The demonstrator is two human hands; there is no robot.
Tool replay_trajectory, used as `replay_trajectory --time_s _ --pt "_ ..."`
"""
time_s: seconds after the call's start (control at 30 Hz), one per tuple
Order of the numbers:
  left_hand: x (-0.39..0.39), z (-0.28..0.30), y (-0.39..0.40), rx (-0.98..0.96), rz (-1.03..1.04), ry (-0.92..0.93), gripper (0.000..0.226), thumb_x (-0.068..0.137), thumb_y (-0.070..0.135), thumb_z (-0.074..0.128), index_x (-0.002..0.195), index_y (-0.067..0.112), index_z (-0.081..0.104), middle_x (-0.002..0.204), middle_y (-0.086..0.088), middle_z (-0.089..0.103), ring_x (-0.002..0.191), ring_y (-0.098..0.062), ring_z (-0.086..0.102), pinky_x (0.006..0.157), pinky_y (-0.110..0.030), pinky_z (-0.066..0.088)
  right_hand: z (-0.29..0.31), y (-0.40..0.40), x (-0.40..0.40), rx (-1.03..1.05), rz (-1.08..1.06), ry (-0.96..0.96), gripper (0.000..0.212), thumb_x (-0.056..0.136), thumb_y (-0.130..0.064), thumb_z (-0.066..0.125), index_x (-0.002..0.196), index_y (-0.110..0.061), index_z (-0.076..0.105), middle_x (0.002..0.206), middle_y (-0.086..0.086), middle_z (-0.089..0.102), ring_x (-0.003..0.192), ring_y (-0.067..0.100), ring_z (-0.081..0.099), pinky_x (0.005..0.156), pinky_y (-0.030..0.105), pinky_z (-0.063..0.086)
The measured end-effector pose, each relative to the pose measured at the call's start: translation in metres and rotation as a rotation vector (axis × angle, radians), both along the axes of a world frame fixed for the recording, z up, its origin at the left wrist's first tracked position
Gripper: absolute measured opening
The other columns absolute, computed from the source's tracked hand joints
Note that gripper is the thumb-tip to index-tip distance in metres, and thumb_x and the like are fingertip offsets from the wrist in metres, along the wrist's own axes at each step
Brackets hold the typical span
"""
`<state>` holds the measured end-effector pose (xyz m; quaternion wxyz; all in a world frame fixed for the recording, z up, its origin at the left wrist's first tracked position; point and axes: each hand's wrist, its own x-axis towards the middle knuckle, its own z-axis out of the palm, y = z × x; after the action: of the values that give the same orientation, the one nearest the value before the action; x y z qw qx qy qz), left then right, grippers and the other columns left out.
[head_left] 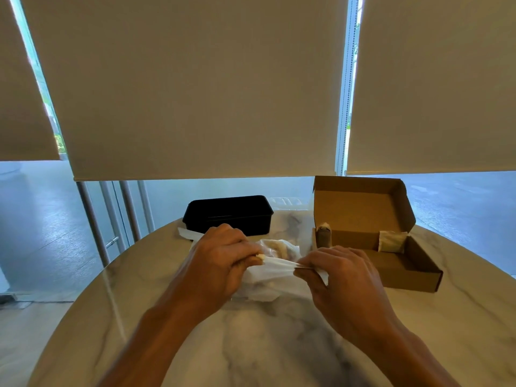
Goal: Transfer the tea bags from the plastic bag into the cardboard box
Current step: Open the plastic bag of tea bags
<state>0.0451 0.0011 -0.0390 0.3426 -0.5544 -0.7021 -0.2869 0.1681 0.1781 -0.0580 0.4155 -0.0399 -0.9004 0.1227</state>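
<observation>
A clear plastic bag (275, 277) with several tea bags inside lies at the middle of the marble table. My left hand (223, 261) pinches the bag's edge on the left and my right hand (340, 280) pinches it on the right, so the plastic is stretched between them. To the right stands the open cardboard box (413, 269) with its lid upright. One tea bag (392, 241) leans against the box's back wall, and another tea bag (324, 233) stands at the box's left end.
A black plastic container (229, 215) sits behind the bag at the table's far edge, with a white strip of plastic beside it. The round marble table (265, 344) ends close behind the box. Roller blinds and window glass lie beyond.
</observation>
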Motion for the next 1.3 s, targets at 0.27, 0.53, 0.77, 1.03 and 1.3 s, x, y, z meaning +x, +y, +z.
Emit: replay_trajectory --time_s 0.27,0.53,0.77,1.03,1.3 --pt "-0.002 -0.004 0.002 0.051 -0.009 -0.019 0.039 0.094 0.041 0.045 0.093 0.012 0.071 0.083 0.0 0.065 0.08 -0.009 0.05 0.069 -0.029 0.044 0.001 0.004 0.004 -0.061 0.028 -0.08 0.014 0.079 -0.039 0.065 0.089 -0.031 0.073 0.088 -0.014 0.072 0.082 0.007 0.065 0.083 0.037 0.048" --pt "0.002 -0.003 0.007 0.024 -0.016 -0.007 0.043 0.094 0.04 0.044 0.092 0.009 0.073 0.08 -0.004 0.066 0.078 -0.008 0.047 0.068 -0.02 0.039 0.005 -0.019 -0.014 0.054 0.081 -0.023 0.033 0.084 -0.054 0.048 0.096 -0.032 0.069 0.09 -0.012 0.072 0.082 0.008 0.065 0.077 0.025 0.041" --pt "0.001 -0.002 0.003 -0.005 -0.042 0.007 0.038 0.092 0.038 0.048 0.095 0.01 0.073 0.081 -0.002 0.067 0.077 -0.009 0.05 0.062 -0.027 0.047 0.002 -0.017 -0.016 0.04 0.115 0.054 0.026 0.086 -0.046 0.049 0.086 -0.031 0.071 0.081 -0.014 0.07 0.073 0.007 0.063 0.074 0.023 0.04" --pt "0.0 0.004 -0.004 -0.018 -0.039 -0.048 0.028 0.088 0.034 0.054 0.096 0.015 0.073 0.082 0.003 0.066 0.076 -0.012 0.054 0.066 -0.032 0.046 0.003 -0.007 -0.009 -0.031 0.133 -0.003 0.022 0.081 -0.046 0.056 0.086 -0.031 0.072 0.085 -0.015 0.071 0.078 0.001 0.058 0.077 0.023 0.035" --pt "-0.007 0.003 -0.009 0.001 -0.015 -0.089 0.032 0.09 0.039 0.052 0.092 0.016 0.073 0.084 0.005 0.066 0.078 -0.008 0.054 0.07 -0.029 0.047 0.002 0.0 -0.006 -0.176 0.152 -0.065 0.028 0.074 -0.049 0.056 0.088 -0.032 0.074 0.08 -0.04 0.05 0.074 -0.008 0.057 0.075 0.02 0.049"
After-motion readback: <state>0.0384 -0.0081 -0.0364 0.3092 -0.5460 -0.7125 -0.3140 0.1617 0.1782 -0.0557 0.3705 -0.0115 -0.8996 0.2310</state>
